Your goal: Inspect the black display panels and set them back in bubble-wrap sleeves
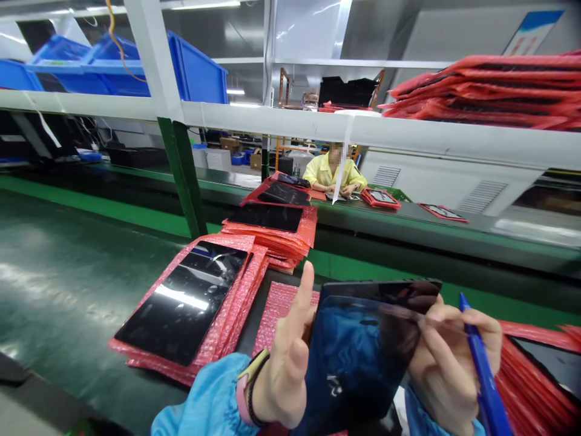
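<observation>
Though edge-on, left hand (287, 362) seemingly upright

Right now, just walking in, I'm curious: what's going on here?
A person in blue sleeves has a dark glossy panel up in front of them. The left hand is open at its left edge; the right hand pinches at its right side while also holding a blue pen. To the left, another dark panel lies on stacked red bubble-wrap sleeves. Across the way, a co-worker in yellow is at another bench.
</observation>
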Demonstrator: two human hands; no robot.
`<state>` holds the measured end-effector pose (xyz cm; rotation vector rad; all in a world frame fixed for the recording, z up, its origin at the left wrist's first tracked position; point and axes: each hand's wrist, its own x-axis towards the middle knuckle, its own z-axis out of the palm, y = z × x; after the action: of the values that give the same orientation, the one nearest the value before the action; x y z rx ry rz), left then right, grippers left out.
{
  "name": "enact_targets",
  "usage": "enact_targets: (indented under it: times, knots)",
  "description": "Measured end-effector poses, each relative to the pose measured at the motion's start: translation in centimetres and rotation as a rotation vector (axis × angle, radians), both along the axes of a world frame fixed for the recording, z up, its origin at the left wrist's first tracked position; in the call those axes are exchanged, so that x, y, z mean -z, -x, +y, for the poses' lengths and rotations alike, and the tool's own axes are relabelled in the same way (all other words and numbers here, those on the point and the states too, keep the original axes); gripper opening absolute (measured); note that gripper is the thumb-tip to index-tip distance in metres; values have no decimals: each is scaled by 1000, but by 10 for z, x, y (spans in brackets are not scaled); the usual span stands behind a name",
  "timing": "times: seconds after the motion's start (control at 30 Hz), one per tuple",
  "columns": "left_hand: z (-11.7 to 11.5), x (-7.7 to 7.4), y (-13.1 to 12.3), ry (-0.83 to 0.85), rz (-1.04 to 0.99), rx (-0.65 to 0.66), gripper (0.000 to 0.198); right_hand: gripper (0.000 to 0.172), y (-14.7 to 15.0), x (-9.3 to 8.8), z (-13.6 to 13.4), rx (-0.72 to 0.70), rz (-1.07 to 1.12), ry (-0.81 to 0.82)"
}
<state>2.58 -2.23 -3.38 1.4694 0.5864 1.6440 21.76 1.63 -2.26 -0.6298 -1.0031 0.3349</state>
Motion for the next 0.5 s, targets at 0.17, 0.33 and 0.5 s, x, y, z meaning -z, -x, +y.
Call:
enact_targets:
  times: [0.17,0.33,0.5]
  knots:
    - [-2,-8,2,-74,23,-50,69,38,3,-2,0,-17,42,-35]
    - [1,-21,1,52,128,-27,58,51,16,-11,-3,-53,80,-26]
    - [24,0,8,365,14,-208,42,32,11,13,-1,-170,23,252]
